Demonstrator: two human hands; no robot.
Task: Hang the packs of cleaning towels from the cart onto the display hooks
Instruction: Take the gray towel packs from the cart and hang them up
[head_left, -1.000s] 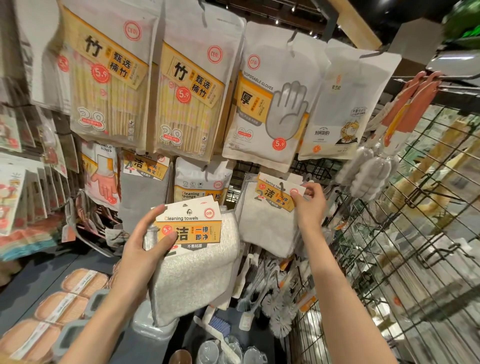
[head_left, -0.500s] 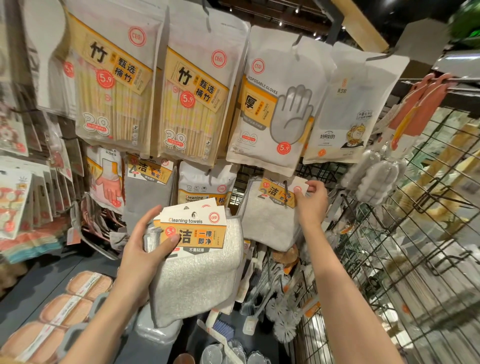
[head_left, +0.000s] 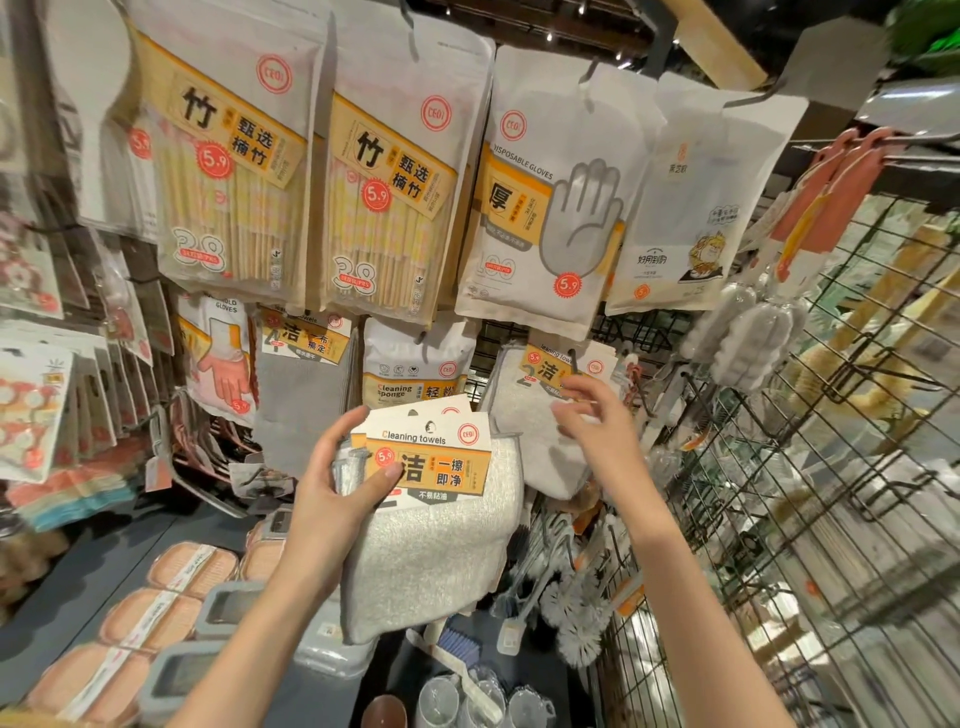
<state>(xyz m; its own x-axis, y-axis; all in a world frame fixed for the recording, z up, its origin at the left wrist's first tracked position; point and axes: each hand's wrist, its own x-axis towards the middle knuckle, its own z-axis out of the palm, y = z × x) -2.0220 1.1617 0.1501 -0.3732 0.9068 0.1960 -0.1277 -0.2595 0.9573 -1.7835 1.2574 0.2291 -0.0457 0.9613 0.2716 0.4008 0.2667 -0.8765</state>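
My left hand (head_left: 332, 499) grips a small stack of white cleaning towel packs (head_left: 431, 535) by their orange-and-white header cards, at the middle of the view. Just above and right of them, a matching towel pack (head_left: 530, 410) hangs on a display hook on the wire grid. My right hand (head_left: 597, 431) hovers in front of that hung pack with its fingers spread and nothing in them. The hook itself is hidden behind the pack's card.
Bamboo chopstick packs (head_left: 384, 208) and disposable glove bags (head_left: 550, 208) hang overhead. A cleaning sponge pack (head_left: 410, 369) and a grey cloth pack (head_left: 301, 395) hang to the left. A wire grid panel (head_left: 810, 493) runs along the right. Brushes (head_left: 571, 613) and boxed sponges (head_left: 156, 618) lie below.
My right hand has let go of the hung towel pack's card and drawn back down and toward me, fingers open. My left hand has kept its stack nearly still.
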